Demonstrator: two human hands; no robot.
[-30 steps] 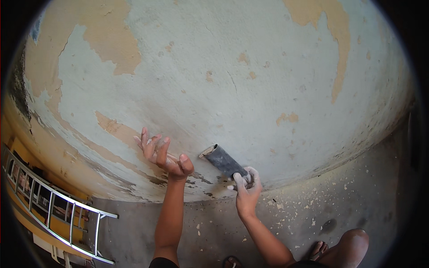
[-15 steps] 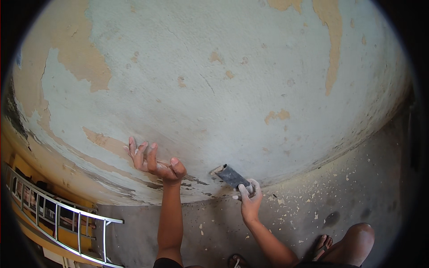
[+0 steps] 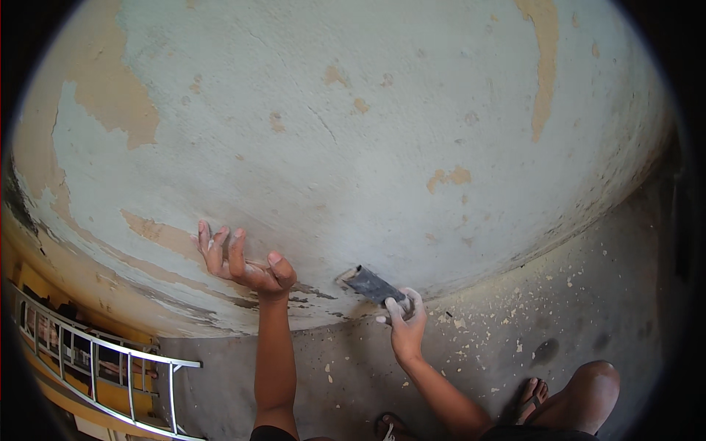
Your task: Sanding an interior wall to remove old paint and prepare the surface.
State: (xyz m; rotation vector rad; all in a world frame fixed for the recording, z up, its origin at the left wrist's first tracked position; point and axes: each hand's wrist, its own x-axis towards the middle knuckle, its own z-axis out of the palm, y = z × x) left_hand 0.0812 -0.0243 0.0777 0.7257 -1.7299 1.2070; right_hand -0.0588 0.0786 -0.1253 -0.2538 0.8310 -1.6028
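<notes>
While the right hand (image 3: 407, 325) grips the lower end of a dark block (image 3: 373, 286), the block's other end tilts up and left at the bottom of the peeling wall (image 3: 368, 191); I cannot tell whether they touch. The left hand (image 3: 243, 269) is spread loosely, fingers curled, near the wall. Pale flakes (image 3: 460, 323) dot the floor (image 3: 220, 382).

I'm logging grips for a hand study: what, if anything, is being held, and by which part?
The right hand holds the dark grey oblong piece by its lower-right end. The left hand holds nothing visible.
</notes>
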